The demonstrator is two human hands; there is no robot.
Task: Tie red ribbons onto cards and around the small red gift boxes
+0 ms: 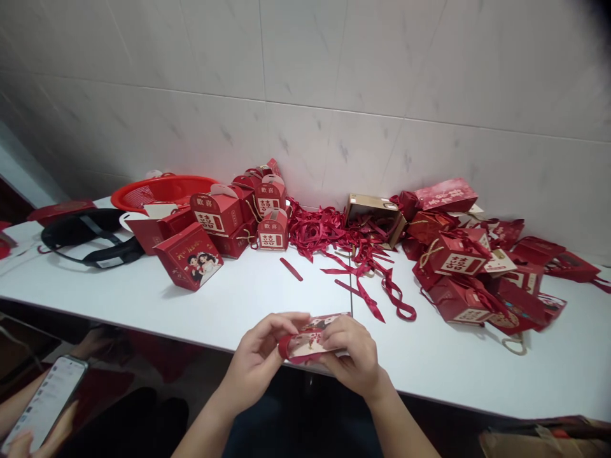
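Red and cream paper is between your fingers: you grasp a printed card (308,345) with both hands. Your left hand (258,359) pinches its left end, where a red band (284,347) curls near the thumb. Your right hand (354,353) bends its fingers over the right side, with the thumb below. The card is at the near edge of the white table (238,292); whether it touches this edge, you cannot tell.

Beyond your hands, one red strip (291,269) lies alone, and behind it is a heap of ribbons (315,232), next to a gold box (375,203). To the left stand red boxes (224,216), near a red basket (167,187) and a black object (102,238). To the right, more boxes (461,261) are piled loosely. At lower left, another person's hand (62,429) holds a phone (48,401).
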